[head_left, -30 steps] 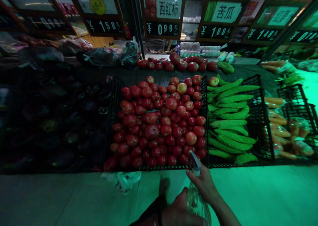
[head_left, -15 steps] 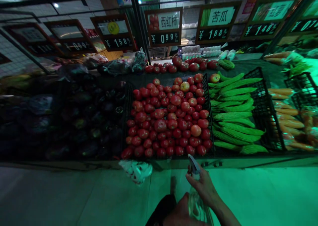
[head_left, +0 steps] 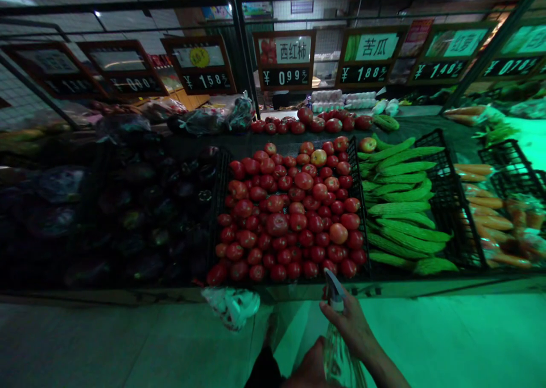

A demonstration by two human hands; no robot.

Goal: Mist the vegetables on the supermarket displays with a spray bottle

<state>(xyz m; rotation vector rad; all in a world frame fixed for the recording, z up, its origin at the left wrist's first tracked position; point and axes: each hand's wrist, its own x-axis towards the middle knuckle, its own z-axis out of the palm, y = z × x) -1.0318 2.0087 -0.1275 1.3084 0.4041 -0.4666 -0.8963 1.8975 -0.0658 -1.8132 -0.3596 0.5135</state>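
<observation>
A clear spray bottle point(head_left: 335, 351) with a grey-and-white trigger head is upright at the lower middle, its nozzle towards the tomatoes. My right hand point(head_left: 353, 326) is closed around its neck, with fingers at the trigger. Low in the picture, my left hand point(head_left: 312, 366) is against the bottle's lower body, thumb up; the frame's bottom edge cuts off most of its fingers. Just past the nozzle lie many red tomatoes point(head_left: 277, 224) in a black crate. Whether any spray comes out cannot be made out.
Green bitter melons point(head_left: 401, 209) fill the crate to the right, with carrots point(head_left: 490, 223) beyond. Dark eggplants point(head_left: 149, 206) lie left. A white plastic bag point(head_left: 232, 307) hangs at the stand's front edge. Price signs point(head_left: 285, 59) hang above; egg trays point(head_left: 326, 100) stand behind.
The view has tilted up slightly, so the stand and signs sit lower in the picture. Both hands stay on the spray bottle, whose nozzle now overlaps the front tomatoes.
</observation>
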